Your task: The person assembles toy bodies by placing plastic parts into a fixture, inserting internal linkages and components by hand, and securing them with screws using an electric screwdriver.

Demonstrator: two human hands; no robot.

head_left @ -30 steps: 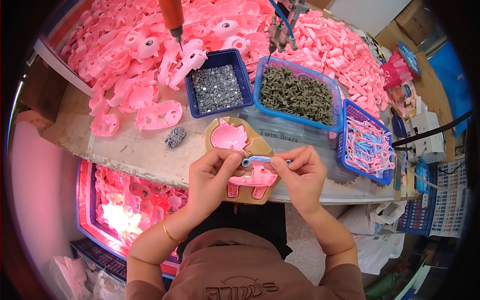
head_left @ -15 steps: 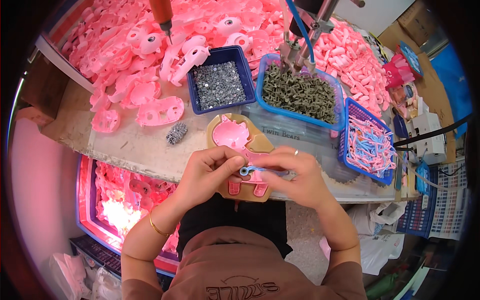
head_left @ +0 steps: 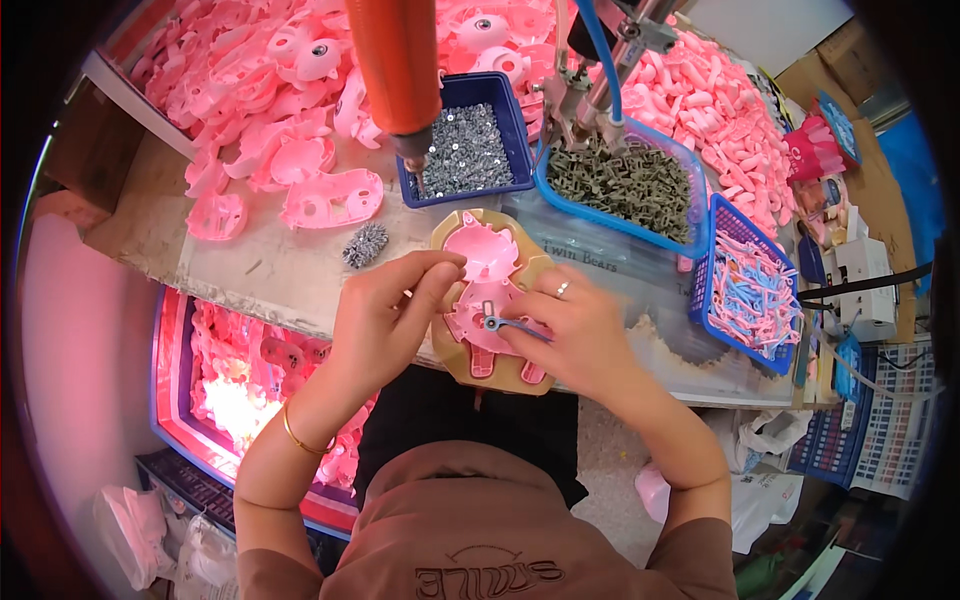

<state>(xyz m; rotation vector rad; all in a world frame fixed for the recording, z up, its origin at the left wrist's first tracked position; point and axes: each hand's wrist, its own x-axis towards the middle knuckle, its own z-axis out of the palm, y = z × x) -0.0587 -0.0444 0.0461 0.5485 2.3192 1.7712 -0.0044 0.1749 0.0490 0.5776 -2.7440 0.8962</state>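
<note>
In front of me a pink plastic toy body shell (head_left: 468,312) lies in a tan holding fixture (head_left: 450,352). My right hand (head_left: 572,322) is over its right side, fingers closed on a small blue plastic lever (head_left: 512,326) with a ring-shaped end. The lever's ring end lies over the middle of the shell. My left hand (head_left: 395,305) is raised at the fixture's left edge, thumb and forefinger pinched together; whatever is between them is too small to make out. An orange electric screwdriver (head_left: 395,65) hangs ahead, its tip in front of a blue bin of small screws (head_left: 465,150).
A blue-rimmed tub (head_left: 625,185) holds grey-green parts beneath a metal machine head (head_left: 590,110). Right of it stands a blue basket of pink and blue levers (head_left: 750,290). Pink shells (head_left: 240,110) pile up at the back left. A screw-covered clump (head_left: 365,244) sits on the table.
My left hand has moved away from the blue lever, up and left. My right hand stays with the lever. The screwdriver now hangs lower and looks larger. The view has shifted slightly.
</note>
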